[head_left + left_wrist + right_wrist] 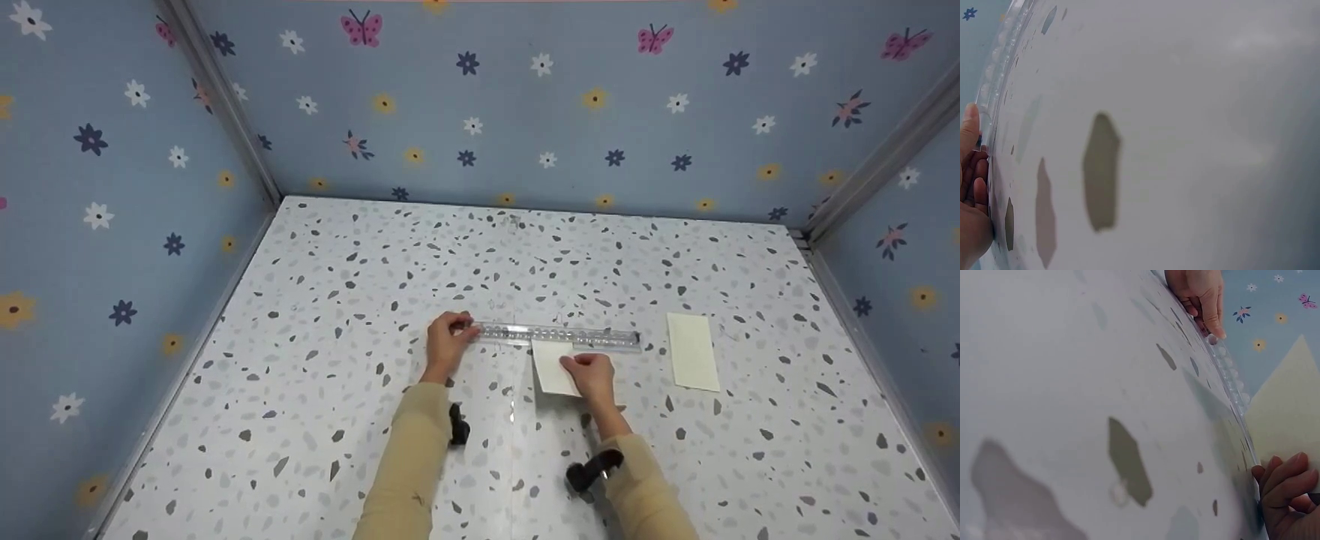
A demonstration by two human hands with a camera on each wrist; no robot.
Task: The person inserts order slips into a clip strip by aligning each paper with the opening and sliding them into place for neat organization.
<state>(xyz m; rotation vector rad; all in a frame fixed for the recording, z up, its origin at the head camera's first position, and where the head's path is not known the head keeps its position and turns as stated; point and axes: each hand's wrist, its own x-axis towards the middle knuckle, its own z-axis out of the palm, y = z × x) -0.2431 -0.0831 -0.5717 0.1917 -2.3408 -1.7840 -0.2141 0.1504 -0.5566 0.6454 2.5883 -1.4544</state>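
Observation:
My left hand (448, 343) pinches the left end of a clear plastic ruler (555, 335) between thumb and fingers. Rows of round shapes run along the ruler, which lies nearly level across the table. My right hand (595, 375) holds a pale yellow piece of paper (551, 367), thumb on top. The paper's upper edge meets the ruler, and its lower edge is lifted off the table. In the right wrist view, the paper (1286, 405) stands up from the fingers as a pointed corner. Only the ruler's edge (994, 73) shows in the left wrist view, beside the thumb.
A second pale yellow paper strip (693, 352) lies flat to the right of the ruler. Blue flowered walls (502, 97) enclose the speckled white table (322, 285) at the back and both sides. Black wrist straps (592, 472) sit at both cuffs.

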